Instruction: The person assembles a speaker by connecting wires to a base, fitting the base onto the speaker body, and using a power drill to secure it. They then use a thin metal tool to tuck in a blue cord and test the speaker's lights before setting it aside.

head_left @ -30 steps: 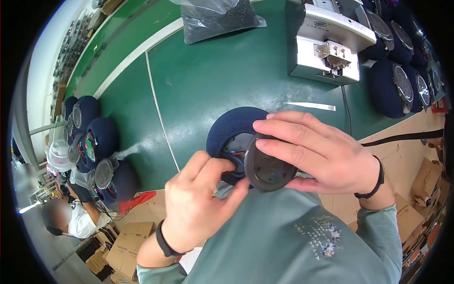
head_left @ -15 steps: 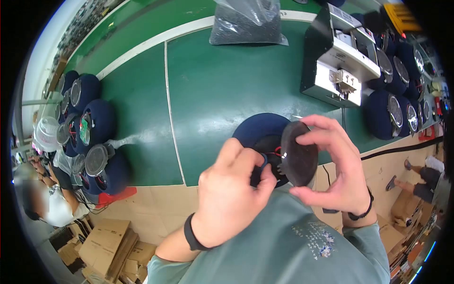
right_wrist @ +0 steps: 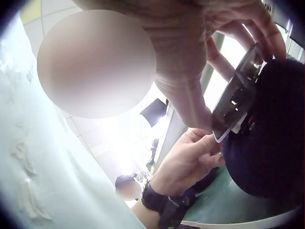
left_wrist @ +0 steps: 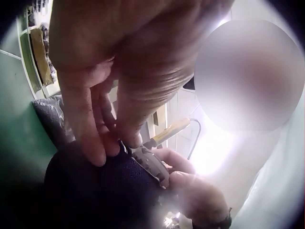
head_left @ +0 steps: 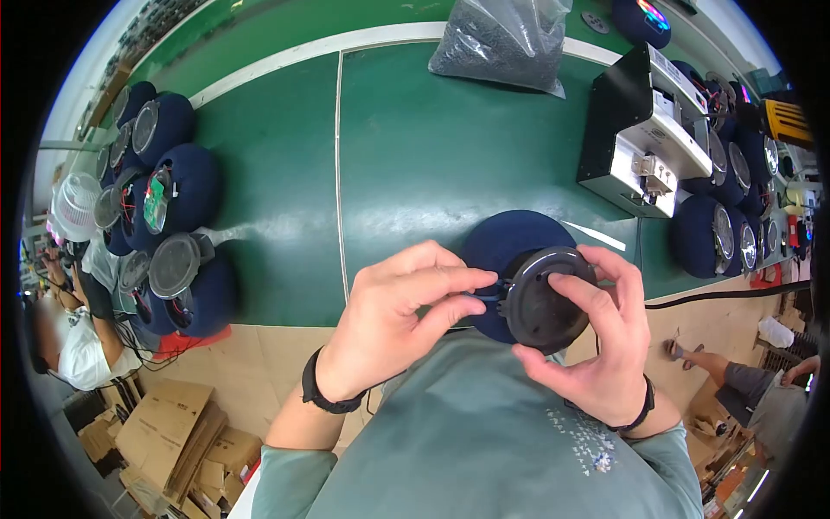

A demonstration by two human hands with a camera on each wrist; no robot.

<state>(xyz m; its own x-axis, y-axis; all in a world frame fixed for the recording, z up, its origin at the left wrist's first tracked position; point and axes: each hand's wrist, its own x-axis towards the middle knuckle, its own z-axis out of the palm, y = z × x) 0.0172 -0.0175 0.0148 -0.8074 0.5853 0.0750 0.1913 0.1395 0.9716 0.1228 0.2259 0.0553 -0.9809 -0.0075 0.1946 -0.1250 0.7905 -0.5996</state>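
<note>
A round navy fabric-covered body [head_left: 510, 229], like a speaker housing, sits at the table's front edge. Over its opening lies a glossy dark round cover [head_left: 549, 311]. My right hand [head_left: 609, 346] holds that cover, thumb at its lower rim and a bent forefinger on its face. On the cover's left side, my left hand [head_left: 393, 303] pinches a dark blue strap [head_left: 490, 296] between thumb and fingers. The right wrist view shows the cover [right_wrist: 236, 95] edge-on and tilted, with a gap to the fabric body [right_wrist: 262, 152]. The opening's inside is mostly hidden.
Similar navy bodies with round covers [head_left: 175, 265] stand at the table's left, and more [head_left: 699, 233] at the right. A metal machine [head_left: 640, 143] and a bag of dark granules [head_left: 501, 43] stand farther back. A white strip [head_left: 596, 235] lies behind the work. Cardboard boxes [head_left: 164, 424] lie below.
The cover stood tipped up with red wires showing half a second ago; now it lies flatter over the opening. My left fingers have drawn out leftward from the opening with the strap.
</note>
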